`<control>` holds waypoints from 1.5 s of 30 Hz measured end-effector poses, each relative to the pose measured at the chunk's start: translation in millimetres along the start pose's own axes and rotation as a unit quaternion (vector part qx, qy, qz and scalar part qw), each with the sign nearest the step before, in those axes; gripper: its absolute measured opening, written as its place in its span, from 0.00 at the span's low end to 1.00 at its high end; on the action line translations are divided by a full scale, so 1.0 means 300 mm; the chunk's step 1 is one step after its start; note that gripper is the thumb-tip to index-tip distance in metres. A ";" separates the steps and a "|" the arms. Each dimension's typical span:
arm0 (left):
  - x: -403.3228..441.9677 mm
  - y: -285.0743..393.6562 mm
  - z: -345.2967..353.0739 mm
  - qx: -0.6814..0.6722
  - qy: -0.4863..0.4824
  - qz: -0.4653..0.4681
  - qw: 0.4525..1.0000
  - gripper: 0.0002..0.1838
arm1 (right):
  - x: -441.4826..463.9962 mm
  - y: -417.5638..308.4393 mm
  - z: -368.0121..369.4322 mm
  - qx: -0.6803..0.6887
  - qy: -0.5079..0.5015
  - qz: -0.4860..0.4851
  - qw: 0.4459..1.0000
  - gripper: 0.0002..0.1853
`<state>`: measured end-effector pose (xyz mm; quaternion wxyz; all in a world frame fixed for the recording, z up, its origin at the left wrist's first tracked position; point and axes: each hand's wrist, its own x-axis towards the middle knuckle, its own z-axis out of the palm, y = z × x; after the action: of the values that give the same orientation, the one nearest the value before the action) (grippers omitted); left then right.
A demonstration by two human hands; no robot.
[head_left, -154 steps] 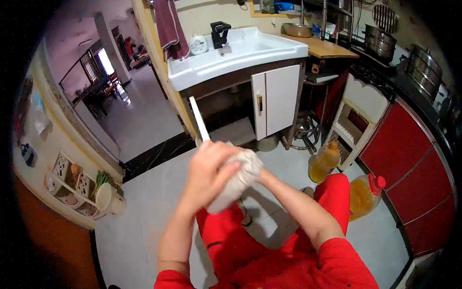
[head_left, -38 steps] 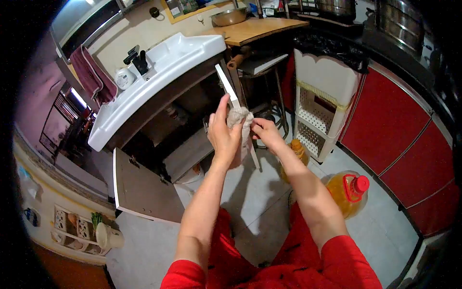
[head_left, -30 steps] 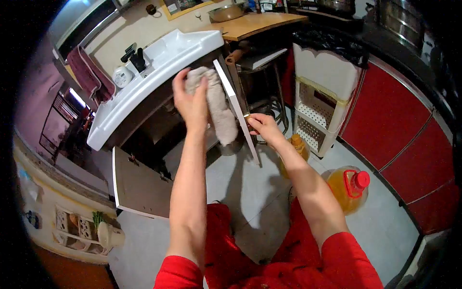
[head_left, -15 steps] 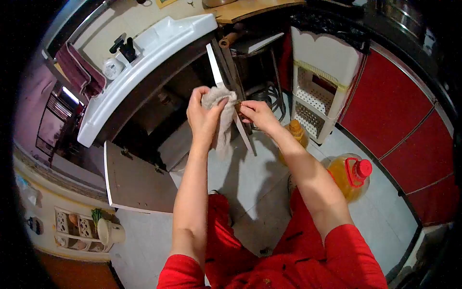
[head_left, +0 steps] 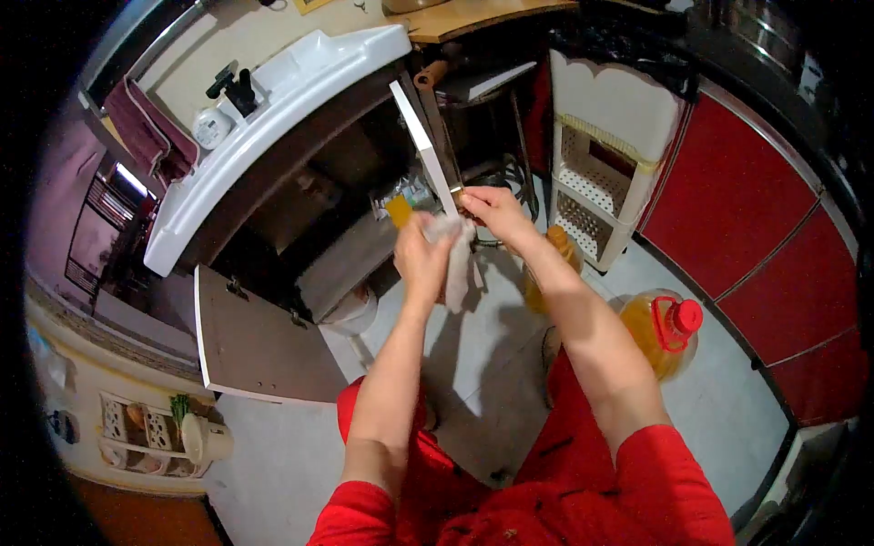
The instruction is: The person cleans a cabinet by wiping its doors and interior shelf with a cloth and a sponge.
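Note:
A pale, wrinkled cloth [head_left: 461, 271] hangs from my left hand [head_left: 421, 262], whose fingers are closed round it against the lower part of a white cabinet door [head_left: 421, 136]. The door stands open and shows nearly edge-on. On its outer side, my right hand [head_left: 496, 215] pinches a small brass-coloured handle [head_left: 458, 192]. Just behind my left hand, inside the cabinet, are a yellow piece [head_left: 398, 211] and some clear plastic packaging [head_left: 417, 193]. The inner face of the door is mostly out of sight.
A white sink [head_left: 300, 91] tops the cabinet, and its other door [head_left: 264, 341] stands open at left. A white bucket-like container [head_left: 355, 314] is below. To the right are an oil bottle [head_left: 560, 250], a large red-capped jug [head_left: 657, 332] and a white plastic rack [head_left: 592, 173].
My left hand has moved down and to the right along the door with the cloth. The yellow piece and packaging behind it now show. My right hand stays at the handle.

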<state>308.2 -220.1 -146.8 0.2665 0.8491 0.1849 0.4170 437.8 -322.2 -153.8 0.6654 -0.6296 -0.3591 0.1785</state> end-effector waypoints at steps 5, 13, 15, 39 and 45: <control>0.122 0.128 -0.101 -0.024 0.057 0.001 0.998 0.19 | -0.030 -0.047 0.034 0.100 -0.013 0.015 0.995 0.16; -0.049 -0.002 0.021 0.060 -0.062 -0.069 0.994 0.18 | -0.024 -0.031 0.031 0.115 0.001 0.057 0.992 0.15; -0.016 0.007 -0.002 0.008 -0.025 -0.053 0.998 0.18 | -0.011 -0.004 0.029 0.023 0.000 0.031 0.999 0.16; -0.134 -0.138 0.064 0.056 -0.062 -0.027 0.996 0.22 | -0.017 -0.032 0.055 0.144 -0.024 0.066 0.987 0.18; -0.128 -0.126 0.068 0.049 -0.052 -0.038 0.997 0.20 | -0.042 -0.083 0.054 0.129 -0.034 0.091 0.987 0.17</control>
<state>298.7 -216.9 -203.6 0.2497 0.8738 0.2232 0.3527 412.6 -323.0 -133.7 0.7091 -0.5623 -0.2970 0.3046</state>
